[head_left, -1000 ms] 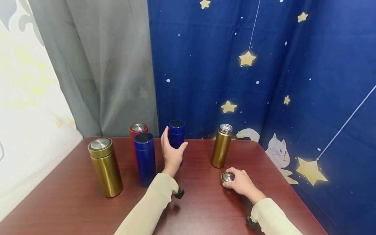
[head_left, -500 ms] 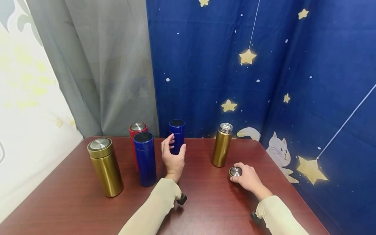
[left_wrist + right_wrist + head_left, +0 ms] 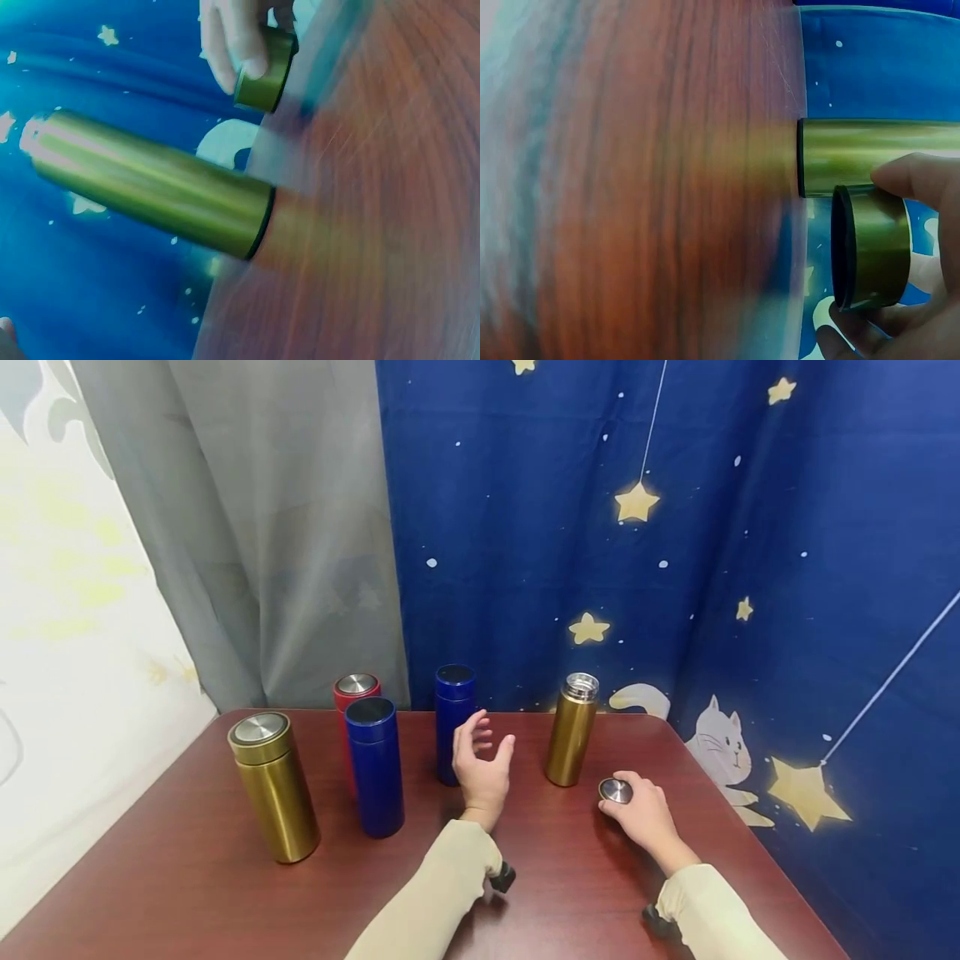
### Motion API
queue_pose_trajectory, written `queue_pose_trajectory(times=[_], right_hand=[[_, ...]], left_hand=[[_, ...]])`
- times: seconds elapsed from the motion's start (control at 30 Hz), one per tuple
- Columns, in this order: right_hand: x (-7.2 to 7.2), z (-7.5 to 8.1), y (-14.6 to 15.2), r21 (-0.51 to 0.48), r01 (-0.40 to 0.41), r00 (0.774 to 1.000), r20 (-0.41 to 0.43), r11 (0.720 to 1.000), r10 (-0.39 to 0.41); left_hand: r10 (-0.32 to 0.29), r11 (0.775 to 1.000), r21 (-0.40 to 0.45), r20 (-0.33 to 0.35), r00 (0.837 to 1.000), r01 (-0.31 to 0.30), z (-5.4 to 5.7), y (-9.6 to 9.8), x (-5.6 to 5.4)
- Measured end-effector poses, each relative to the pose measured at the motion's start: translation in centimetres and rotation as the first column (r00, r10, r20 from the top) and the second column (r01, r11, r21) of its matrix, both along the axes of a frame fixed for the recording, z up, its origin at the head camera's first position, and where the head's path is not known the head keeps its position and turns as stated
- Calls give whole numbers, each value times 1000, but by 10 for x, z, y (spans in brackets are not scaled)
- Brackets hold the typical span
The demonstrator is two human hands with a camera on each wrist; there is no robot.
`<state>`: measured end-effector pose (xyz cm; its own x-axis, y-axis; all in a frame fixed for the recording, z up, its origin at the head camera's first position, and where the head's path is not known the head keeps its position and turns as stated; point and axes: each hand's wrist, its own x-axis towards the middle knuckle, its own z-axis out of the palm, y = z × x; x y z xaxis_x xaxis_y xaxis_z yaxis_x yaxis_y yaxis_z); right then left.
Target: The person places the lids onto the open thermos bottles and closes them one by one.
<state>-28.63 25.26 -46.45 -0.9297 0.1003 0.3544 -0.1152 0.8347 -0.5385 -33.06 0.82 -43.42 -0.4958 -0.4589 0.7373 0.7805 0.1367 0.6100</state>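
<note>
In the head view my left hand (image 3: 483,777) is in front of a blue thermos (image 3: 452,727), its fingers spread in a loose curve around nothing. To its right stands an uncapped gold thermos (image 3: 571,735) with a bare metal neck. My right hand (image 3: 645,814) pinches a gold lid (image 3: 616,791) with a silver top, near that thermos. The right wrist view has the thumb and fingers on either side of the lid (image 3: 877,247), held off the table. In the left wrist view the gold thermos (image 3: 154,184) shows large, upright on the table.
On the left of the reddish-brown table (image 3: 187,893) stand a capped gold thermos (image 3: 276,789), a second blue thermos (image 3: 374,768) and, partly behind it, a red thermos (image 3: 354,693). A starry blue curtain (image 3: 525,527) hangs behind the table's far edge.
My left hand has moved right, away from the far blue thermos and towards the uncapped gold one. My right hand has carried the lid right and a little farther back.
</note>
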Motion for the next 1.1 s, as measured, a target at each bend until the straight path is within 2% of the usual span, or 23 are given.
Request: queue_pose_trajectory(times=[0.1,0.23,0.37,0.47,0.57,0.7,0.83,0.97,1.1], right_hand=[[-2,-2,1,-19,27,1000,-14,999,-27],[-1,0,1,-39,48,999,-18,998,-49],[-1,0,-1,-29,44,998,-42,999,-45],[-2,0,-5,-12,30,998,-62,999,-31],[-2,-1,-11,-13,24,998,-62,1000,-25],[2,0,-13,-13,26,999,-37,1000,-27],[2,0,-12,-4,35,999,-38,999,-35],[1,-1,-12,2,52,997,-57,999,-52],[1,-3,-14,-3,46,998,-46,999,-46]], left_hand=[[-68,998,5,83,994,68,-8,16,-3],[-175,983,-15,200,964,181,-14,37,-3],[-278,947,-67,321,905,315,-21,53,-7],[-320,914,-104,410,854,392,-24,59,-13],[-313,893,-150,470,825,424,-25,60,-19],[-284,877,-200,517,808,436,-20,67,-26],[-284,857,-225,542,791,463,-13,74,-32],[-277,829,-257,583,764,497,-9,79,-36],[-244,825,-276,612,752,493,-6,77,-39]])
